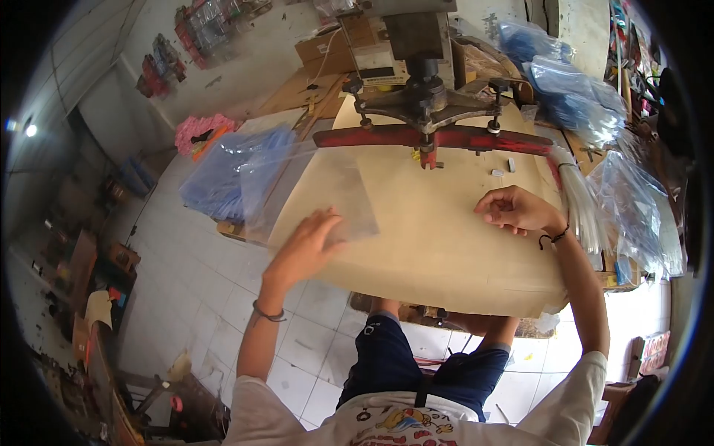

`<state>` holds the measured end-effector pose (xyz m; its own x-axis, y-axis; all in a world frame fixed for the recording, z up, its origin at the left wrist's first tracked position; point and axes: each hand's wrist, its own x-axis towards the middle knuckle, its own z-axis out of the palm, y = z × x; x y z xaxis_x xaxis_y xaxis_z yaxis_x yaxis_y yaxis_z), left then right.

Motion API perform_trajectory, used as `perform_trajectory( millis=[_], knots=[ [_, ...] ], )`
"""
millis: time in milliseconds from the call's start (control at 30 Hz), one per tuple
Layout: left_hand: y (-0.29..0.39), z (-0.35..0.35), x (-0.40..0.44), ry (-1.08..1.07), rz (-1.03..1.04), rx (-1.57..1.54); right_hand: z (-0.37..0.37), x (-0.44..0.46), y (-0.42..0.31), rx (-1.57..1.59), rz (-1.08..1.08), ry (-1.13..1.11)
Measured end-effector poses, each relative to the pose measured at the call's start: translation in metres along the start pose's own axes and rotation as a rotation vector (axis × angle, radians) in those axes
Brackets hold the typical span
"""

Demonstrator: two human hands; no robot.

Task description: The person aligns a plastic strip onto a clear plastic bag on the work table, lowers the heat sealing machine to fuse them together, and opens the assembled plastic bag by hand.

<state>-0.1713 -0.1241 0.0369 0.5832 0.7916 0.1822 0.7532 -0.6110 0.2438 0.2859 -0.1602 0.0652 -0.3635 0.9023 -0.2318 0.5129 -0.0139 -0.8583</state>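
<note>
My left hand point(309, 241) is over the near edge of a clear plastic sheet point(346, 189), its fingers stretched and the thumb apart. Motion blurs this hand a little, and whether it presses on the sheet I cannot tell. The sheet spans the left part of a tan board point(439, 253) and overhangs its side. Above the board's right half is my right hand point(520, 209), with fingers loosely curled and slightly apart; nothing shows in them. Beyond both hands, a long red bar point(506, 139) hangs from a dark metal press head point(426, 93).
Blue-tinted plastic sheets point(230, 171) are stacked at the left. A bundle of whitish strips point(582, 204) droops over the right side, beside loose clear plastic point(632, 208). Two small metal pieces point(497, 172) lie on the board near the bar. Folded plastic point(576, 93) sits at back right.
</note>
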Motion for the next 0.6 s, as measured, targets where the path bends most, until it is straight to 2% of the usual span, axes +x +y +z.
perform_trajectory(
  millis=[100,200,300,400,500,600],
  knots=[
    [0.018,0.019,0.010,-0.032,0.077,0.105,-0.003,0.005,0.009,0.046,-0.043,-0.042],
    [0.028,0.020,0.023,-0.079,0.101,0.028,-0.002,0.005,0.009,0.086,-0.048,-0.025],
    [0.029,0.026,0.041,-0.111,0.112,-0.029,0.002,0.006,0.007,0.084,-0.094,0.033],
    [0.037,0.037,0.045,-0.049,0.149,0.003,0.014,0.005,-0.003,-0.016,-0.067,0.121],
    [0.043,0.038,0.047,-0.053,0.220,-0.045,0.025,0.025,0.012,-0.370,-0.478,0.251],
    [0.039,0.036,0.046,-0.013,0.361,-0.159,0.065,0.021,-0.026,-0.699,-0.668,0.345]
  ],
)
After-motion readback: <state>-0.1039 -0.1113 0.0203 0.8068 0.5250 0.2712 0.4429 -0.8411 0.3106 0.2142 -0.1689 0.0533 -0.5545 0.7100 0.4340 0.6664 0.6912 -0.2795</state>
